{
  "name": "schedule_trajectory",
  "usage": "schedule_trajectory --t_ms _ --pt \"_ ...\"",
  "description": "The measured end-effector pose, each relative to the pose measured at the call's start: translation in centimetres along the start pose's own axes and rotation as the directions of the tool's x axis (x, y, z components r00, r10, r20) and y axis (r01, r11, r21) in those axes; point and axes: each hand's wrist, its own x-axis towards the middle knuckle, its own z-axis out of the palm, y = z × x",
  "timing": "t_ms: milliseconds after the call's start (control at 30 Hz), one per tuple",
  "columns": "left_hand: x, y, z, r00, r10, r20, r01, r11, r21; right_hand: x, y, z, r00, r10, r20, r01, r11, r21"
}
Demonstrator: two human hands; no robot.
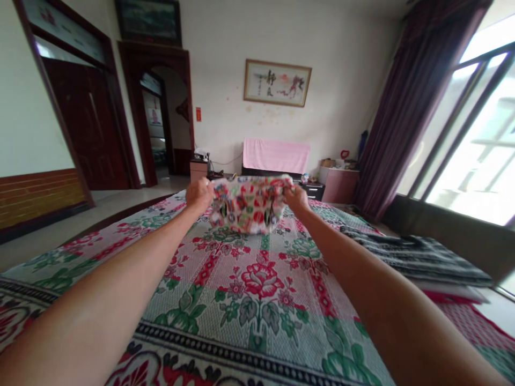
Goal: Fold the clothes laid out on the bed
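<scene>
Both arms stretch forward over a bed with a floral bedspread in pink, red and green. Between the hands hangs a piece of white cloth with a colourful print of red and green shapes, blurred by motion; I cannot tell what kind of item it is. My left hand is closed on its upper left corner. On the upper right corner, my right hand is closed too. The top edge is pulled fairly straight, and the lower part sags above the bedspread.
Folded dark striped bedding lies at the bed's right side. Beyond the far end are a pink cloth draped over something, and a pink cabinet. A purple curtain hangs by the window; a doorway opens at the left.
</scene>
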Motion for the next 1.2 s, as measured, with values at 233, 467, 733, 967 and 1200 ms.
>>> schedule_trajectory --t_ms 233,467,733,967,1200 --pt "3.1 -0.7 0.1 0.98 0.032 -0.195 -0.038 0.999 -0.028 4.4 -0.4 -0.6 0.96 0.084 -0.266 -0.042 0.987 0.158" --pt "-1.7 -6.9 6.4 0.998 0.046 0.031 -0.05 0.991 0.125 -5.8 5.3 4.7 0.999 0.035 0.011 -0.036 0.999 0.007" --pt "-5.7 -11.5 8.0 0.991 -0.097 0.092 0.084 0.986 0.143 -9.8 7.7 5.5 0.959 -0.142 0.246 0.129 0.989 0.068" --pt "-6.5 -12.2 6.8 0.991 -0.088 0.097 0.077 0.991 0.112 -10.2 7.7 5.0 0.935 -0.216 0.282 0.227 0.974 -0.007" --pt "-6.5 -12.2 6.3 0.994 -0.018 0.111 -0.004 0.982 0.189 -9.5 6.5 2.6 0.965 -0.151 0.215 0.158 0.987 -0.018"
